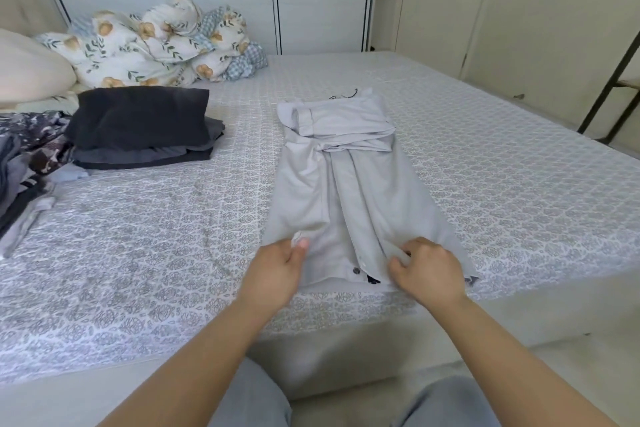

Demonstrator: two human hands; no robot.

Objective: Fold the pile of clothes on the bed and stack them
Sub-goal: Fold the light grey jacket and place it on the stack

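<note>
A pale grey shirt (349,180) lies flat on the bed (502,163), running from the near edge toward the middle, its sides and sleeves folded inward over the body. Both hands are at its near hem. The left hand (277,270) pinches the left hem between thumb and curled fingers. The right hand (427,269) has its fingers curled into the fabric at the right side of the hem; it seems to grip a fold there, though the fingertips are partly hidden. The hands sit apart, with the button strip between them.

Toward the bed's left edge, a stack (142,128) of folded dark clothes rests well apart from the shirt. Just left of it, at the very edge, lies a loose pile (24,163) of unfolded clothes. A crumpled floral quilt (156,42) and a pillow (31,69) fill the far left corner.
</note>
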